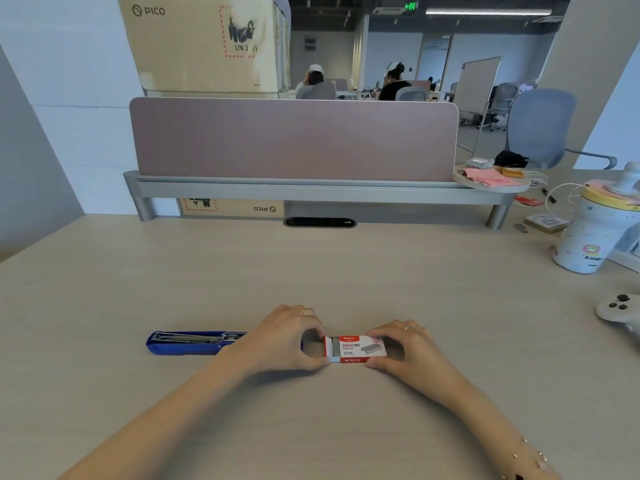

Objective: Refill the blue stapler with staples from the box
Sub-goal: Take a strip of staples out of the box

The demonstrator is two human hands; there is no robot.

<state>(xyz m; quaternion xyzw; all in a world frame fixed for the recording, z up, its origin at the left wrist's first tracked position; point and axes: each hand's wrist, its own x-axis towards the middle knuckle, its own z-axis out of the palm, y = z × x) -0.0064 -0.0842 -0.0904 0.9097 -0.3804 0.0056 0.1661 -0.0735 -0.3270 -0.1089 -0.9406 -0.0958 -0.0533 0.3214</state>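
The blue stapler lies on the desk to the left, its top swung open so the metal staple channel shows; its right end is hidden behind my left hand. A small red and white staple box rests on the desk in the middle. My right hand grips the box's right end between thumb and fingers. My left hand pinches the box's left end, where the inner tray is slid out a little and grey staples show.
A light wooden desk runs to a pink divider at the back. A patterned white bottle and a white game controller sit at the right. Cardboard boxes stand behind the divider.
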